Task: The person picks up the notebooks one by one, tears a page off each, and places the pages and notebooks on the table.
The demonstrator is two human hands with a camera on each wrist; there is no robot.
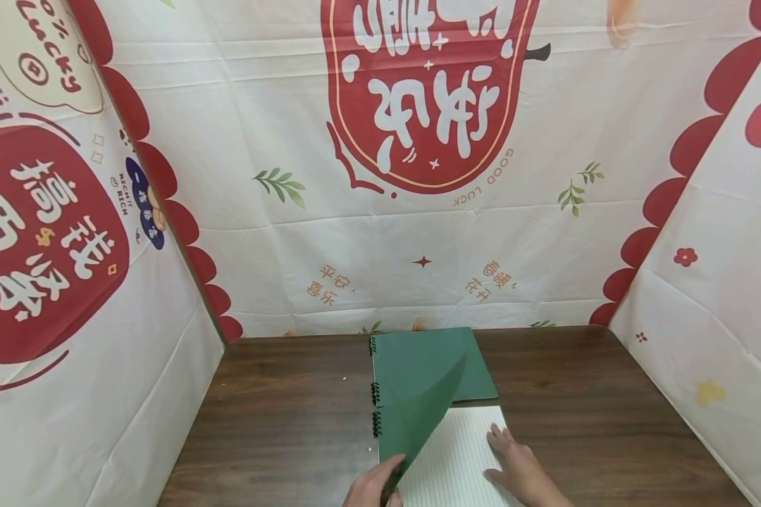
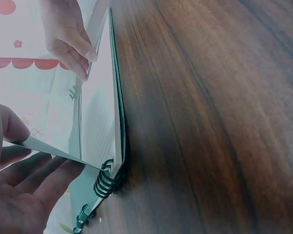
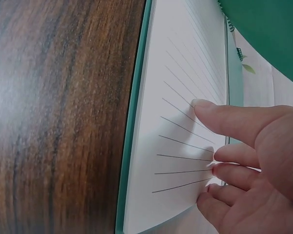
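Note:
A spiral-bound notebook lies on the table with its lined page (image 1: 452, 451) showing. Its green cover (image 1: 418, 415) is lifted and bends upward on the left. My left hand (image 1: 373, 486) pinches the cover's near edge between thumb and fingers, which the left wrist view shows too. On the right side of the page, my right hand (image 1: 521, 470) rests with fingers spread; in the right wrist view the thumb and fingertips touch the ruled paper (image 3: 180, 141). Black coil rings (image 2: 105, 183) join the cover to the pages along the left side.
Just beyond the open notebook lies a second green spiral notebook (image 1: 418, 352), closed. Both are on a dark wood-grain table (image 1: 279, 415). White printed cloth (image 1: 380, 246) hangs at the back and both sides. Small pale specks dot the table left of the notebooks.

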